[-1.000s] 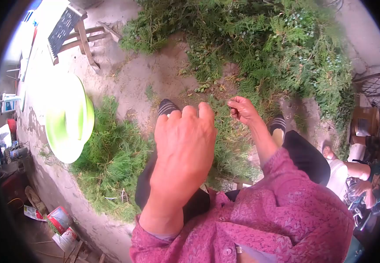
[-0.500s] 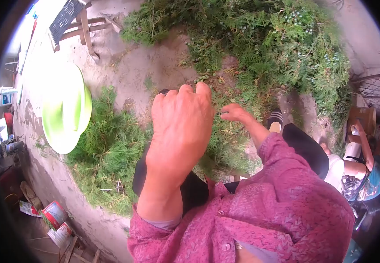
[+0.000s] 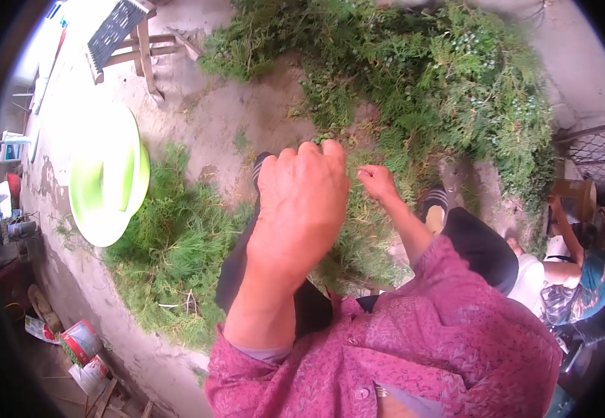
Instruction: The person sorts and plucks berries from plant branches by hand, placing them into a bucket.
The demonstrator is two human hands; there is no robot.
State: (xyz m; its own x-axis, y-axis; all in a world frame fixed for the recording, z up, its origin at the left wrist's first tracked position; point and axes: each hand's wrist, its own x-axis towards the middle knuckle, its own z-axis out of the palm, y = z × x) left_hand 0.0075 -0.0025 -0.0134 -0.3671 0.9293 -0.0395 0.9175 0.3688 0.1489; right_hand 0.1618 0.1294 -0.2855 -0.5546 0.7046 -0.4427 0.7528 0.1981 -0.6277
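My left hand [image 3: 301,202] is raised close to the camera with its back toward me, the fingers curled into a fist. Whatever is inside it is hidden beneath the knuckles. Just to its right and farther down, my right hand [image 3: 378,182] has its fingers closed in a pinch; I cannot make out anything between them. Below both hands lie scattered green conifer sprigs. A heap of feathery green sprigs [image 3: 177,251] spreads to the left of my knees, and a large pile of conifer branches [image 3: 414,90] with small pale cones or berries lies ahead.
A lime-green basin [image 3: 135,188] stands left, by the sprig heap. Farther off is a wooden stool [image 3: 146,56] with a dark slotted top. Paint buckets [image 3: 81,341] sit at lower left. Another person [image 3: 588,289] sits at the right, near a cardboard box [image 3: 573,198] and wire mesh.
My left hand has shifted slightly right and down. My right hand's fingers have drawn in from stretched forward to more curled. The view has tilted a little.
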